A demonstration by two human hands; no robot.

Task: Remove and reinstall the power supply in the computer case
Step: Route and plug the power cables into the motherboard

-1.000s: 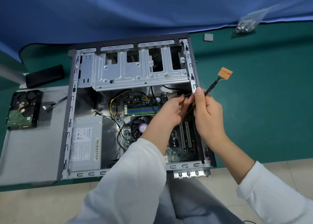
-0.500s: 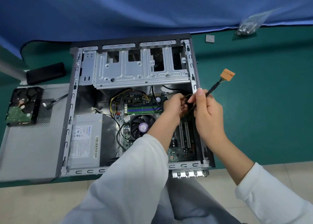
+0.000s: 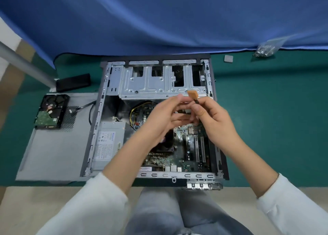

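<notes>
The open computer case (image 3: pixel 104 100) lies flat on the green table. Its grey power supply (image 3: pixel 108 142) sits in the near left corner, with yellow and black wires running toward the motherboard (image 3: pixel 188 156). My right hand (image 3: pixel 211 121) pinches a black cable just below its orange connector (image 3: pixel 192 94), held up above the middle of the case. My left hand (image 3: pixel 166 114) hovers beside it with fingers spread and relaxed, blurred by motion, holding nothing that I can see.
The case's side panel (image 3: pixel 53 155) lies left of the case with a hard drive (image 3: pixel 51 112) on it. A black block (image 3: pixel 72 82) sits behind it. A bag of screws (image 3: pixel 266 48) and a small grey square (image 3: pixel 228 58) lie far right. Blue cloth hangs behind.
My right hand brought the orange connector from outside the case's right edge to above its middle. My left hand let go of the cables and opened. The camera moved closer.
</notes>
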